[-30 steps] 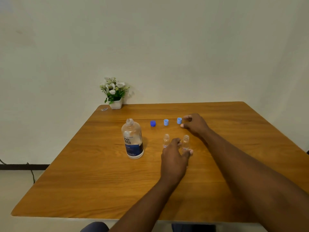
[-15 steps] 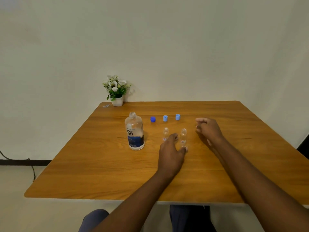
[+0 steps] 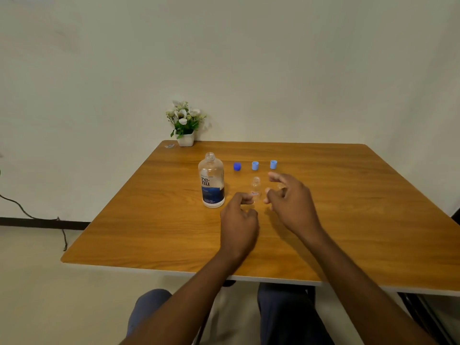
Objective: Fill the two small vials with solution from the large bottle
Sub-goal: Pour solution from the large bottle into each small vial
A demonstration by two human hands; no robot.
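While left hand [image 3: 239, 220] and right hand [image 3: 292, 202] hover loosely curled, empty, flanking open vial [image 3: 256, 186]: stray finger may topple it or nearby uncapped large bottle [image 3: 211, 180].

on the wooden table [image 3: 348, 195], the large clear plastic bottle [image 3: 211, 181] stands left of a small clear vial [image 3: 255, 186], three blue plastic caps [image 3: 255, 165] behind.

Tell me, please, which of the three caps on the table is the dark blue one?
The leftmost cap, nearest the large bottle; the middle cap and the rightmost cap are light blue.
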